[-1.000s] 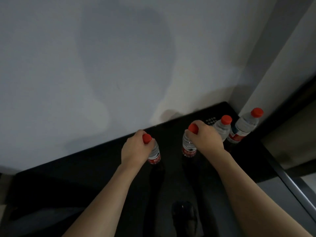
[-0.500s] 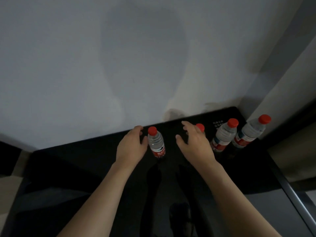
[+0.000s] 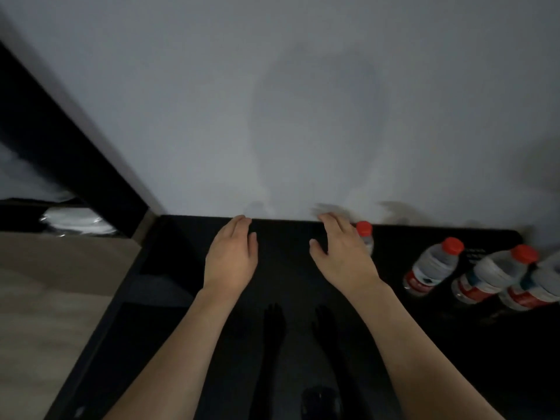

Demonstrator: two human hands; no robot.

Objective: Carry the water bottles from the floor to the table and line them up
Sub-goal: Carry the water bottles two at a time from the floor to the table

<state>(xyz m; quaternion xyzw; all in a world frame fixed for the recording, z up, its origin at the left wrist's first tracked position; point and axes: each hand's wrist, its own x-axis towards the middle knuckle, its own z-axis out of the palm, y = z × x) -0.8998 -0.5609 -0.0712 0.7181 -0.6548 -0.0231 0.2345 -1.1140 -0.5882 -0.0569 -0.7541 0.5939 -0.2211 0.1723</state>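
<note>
Nearest to me, my two forearms reached forward over the black glossy surface [image 3: 272,374], which mirrored them faintly. Neither hand carried anything. My left hand [image 3: 231,257] hung palm down above the surface, fingers straight and together, relaxed, thumb a little apart; I could not tell whether the fingertips brushed the top or floated just clear of it. My right hand [image 3: 341,257] was likewise flat and loosely spread, holding nothing. Just behind its outer edge stood a water bottle [image 3: 365,237], upright, red cap showing; the hand hid most of its body, so I could not say whether skin touched plastic or merely passed in front.

Farther right, along the back of the surface, three more stood in a row: the second bottle [image 3: 431,266], then the third bottle [image 3: 491,277] close beside it, then the fourth bottle [image 3: 542,286] cut by the frame edge. The wide lens leaned them outward, but I judged them upright. The last two looked almost touching; the gap between the first and the second was wider.

So I judged four bottles delivered and roughly lined up near the white wall [image 3: 272,101]. Some floor [image 3: 45,298] showed at my left, with no bottle on the part I could see, so how many remained I could not tell. Evening out the spacing may have been all that was left here.
</note>
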